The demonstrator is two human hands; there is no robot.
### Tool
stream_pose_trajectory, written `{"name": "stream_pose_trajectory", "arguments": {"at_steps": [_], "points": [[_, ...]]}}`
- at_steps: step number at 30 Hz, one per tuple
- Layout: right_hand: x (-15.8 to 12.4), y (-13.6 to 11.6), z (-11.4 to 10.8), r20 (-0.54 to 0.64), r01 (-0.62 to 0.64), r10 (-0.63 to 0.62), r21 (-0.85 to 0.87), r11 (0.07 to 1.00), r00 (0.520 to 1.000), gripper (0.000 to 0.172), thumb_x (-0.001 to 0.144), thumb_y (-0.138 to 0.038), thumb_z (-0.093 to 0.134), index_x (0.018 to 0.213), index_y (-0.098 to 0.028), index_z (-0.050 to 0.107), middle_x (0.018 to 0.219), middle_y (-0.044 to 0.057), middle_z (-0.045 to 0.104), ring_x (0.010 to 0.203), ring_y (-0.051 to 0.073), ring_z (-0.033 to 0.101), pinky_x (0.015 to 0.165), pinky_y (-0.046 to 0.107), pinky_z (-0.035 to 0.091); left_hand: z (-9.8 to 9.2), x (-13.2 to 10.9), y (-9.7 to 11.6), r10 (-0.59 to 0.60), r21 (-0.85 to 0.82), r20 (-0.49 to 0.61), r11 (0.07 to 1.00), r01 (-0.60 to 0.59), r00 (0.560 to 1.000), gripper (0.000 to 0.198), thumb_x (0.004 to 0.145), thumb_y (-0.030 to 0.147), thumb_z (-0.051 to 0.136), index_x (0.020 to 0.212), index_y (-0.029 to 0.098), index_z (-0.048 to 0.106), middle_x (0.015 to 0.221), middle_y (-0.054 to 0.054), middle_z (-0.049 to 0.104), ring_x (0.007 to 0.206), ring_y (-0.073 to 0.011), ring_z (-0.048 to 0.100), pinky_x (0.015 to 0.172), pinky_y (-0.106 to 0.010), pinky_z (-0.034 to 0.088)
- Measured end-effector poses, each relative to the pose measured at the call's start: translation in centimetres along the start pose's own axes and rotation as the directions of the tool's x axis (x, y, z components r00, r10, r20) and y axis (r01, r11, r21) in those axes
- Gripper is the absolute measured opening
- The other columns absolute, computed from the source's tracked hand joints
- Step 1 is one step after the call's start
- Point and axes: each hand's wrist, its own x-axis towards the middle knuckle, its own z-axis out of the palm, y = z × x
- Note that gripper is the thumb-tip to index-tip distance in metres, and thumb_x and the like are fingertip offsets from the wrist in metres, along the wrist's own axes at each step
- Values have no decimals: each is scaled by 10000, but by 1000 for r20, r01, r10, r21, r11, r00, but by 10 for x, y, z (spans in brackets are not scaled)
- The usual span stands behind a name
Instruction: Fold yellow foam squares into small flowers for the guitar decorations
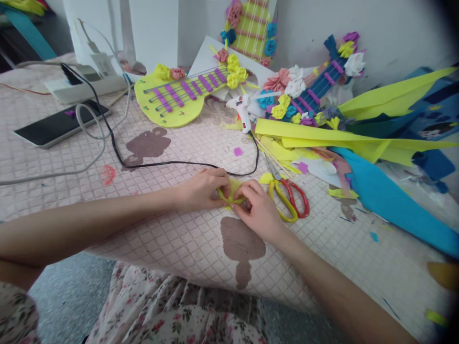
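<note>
A small piece of yellow paper (234, 187) is pinched between my two hands near the front middle of the table. My left hand (206, 189) holds its left side, fingertips pressed together. On its right side my right hand (258, 208) grips the paper between thumb and fingers. The fingertips of both hands are close to each other at the lower edge of the paper. Just right of my right hand lie scissors (289, 199) with yellow and red handles, their blades pointing away.
A white glue gun (244, 112) with a black cord stands behind my hands. Further back are a yellow paper guitar (172, 102) and a blue one (315, 91). Yellow strips (322, 136) and a blue strip (390, 198) lie right; a phone (60, 125) and power strip (84, 86) left.
</note>
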Motion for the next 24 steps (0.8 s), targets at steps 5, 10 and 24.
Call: {"name": "stream_pose_trajectory", "arguments": {"at_steps": [5, 10, 24], "points": [[0, -5, -3, 24, -11, 13, -51, 999, 1000, 156, 768, -256, 645, 871, -212, 537, 947, 29, 526, 744, 156, 560, 664, 309, 458, 0, -1, -2, 23, 13, 21, 1000, -23, 1000, 266, 701, 338, 738, 829, 157, 590, 949, -46, 572, 900, -188, 553, 838, -335, 385], [-1, -8, -7, 87, -19, 24, -59, 998, 996, 271, 731, -330, 696, 914, -213, 534, 1003, 38, 525, 854, 193, 577, 734, 341, 470, -2, -2, 0, 6, 34, 55, 999, -8, 998, 418, 589, 396, 805, 872, 172, 595, 978, -43, 561, 949, -220, 537, 851, -353, 362], [-1, -6, 1, 20, -5, 7, -116, 993, 1000, 91, 849, -286, 555, 870, -208, 513, 954, 37, 532, 754, 161, 575, 608, 291, 438, -11, 3, -2, 34, -56, 89, 998, -30, 995, 70, 818, 196, 570, 834, 155, 625, 892, -38, 569, 792, -131, 542, 752, -261, 405]]}}
